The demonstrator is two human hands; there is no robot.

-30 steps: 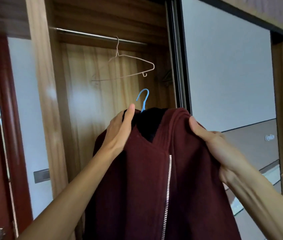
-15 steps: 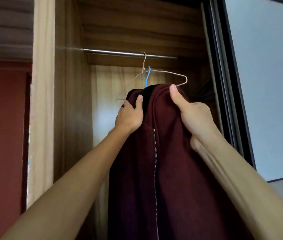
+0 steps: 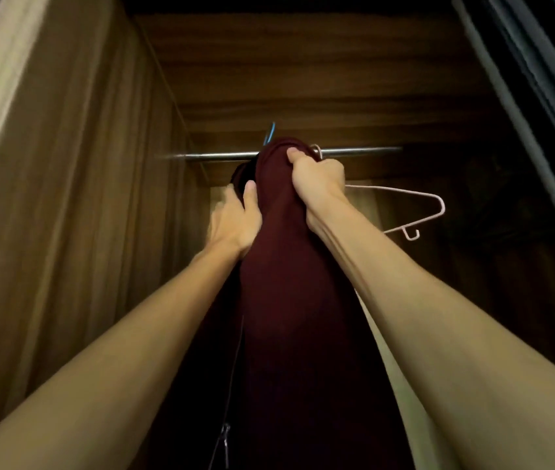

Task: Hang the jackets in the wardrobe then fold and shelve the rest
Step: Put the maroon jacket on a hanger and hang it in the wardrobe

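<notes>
head view, tilted up, close to rail (image 3: 354,151)

No text, label, brand or number readable: none on the maroon jacket (image 3: 286,283) gripped by left hand (image 3: 235,222) and right hand (image 3: 316,178), none on the wardrobe (image 3: 82,198) around them.

jacket (image 3: 286,266) raised to rail (image 3: 364,150), blue hook (image 3: 271,132) seemingly above it
</notes>
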